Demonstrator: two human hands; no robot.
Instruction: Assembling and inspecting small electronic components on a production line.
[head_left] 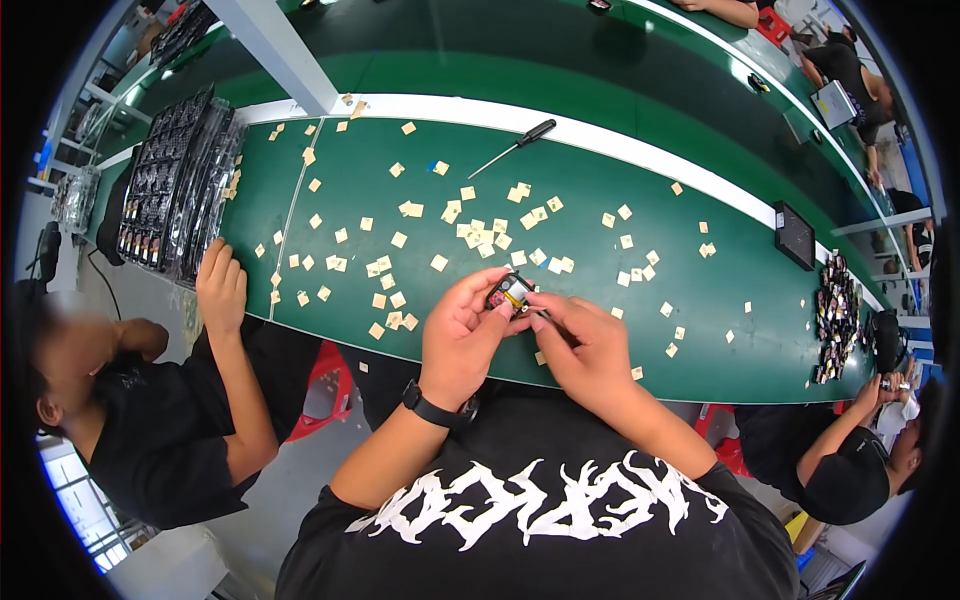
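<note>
Our left hand [462,325]: clasping one small black device [509,293], workbench [600,165] near edge. Our right hand [590,345]: fingertips against it, grip unclear. One screwdriver [518,146], far edge.

from your head, this wide fisheye view looks steeply down and forward over the green workbench [620,170]. it is near enough that your left hand [462,335] and right hand [590,350] meet close to the center, with your black t-shirt [540,565] filling the lower middle. the lens bends the workbench's edges and takes in co-workers [150,440] on both sides.
</note>
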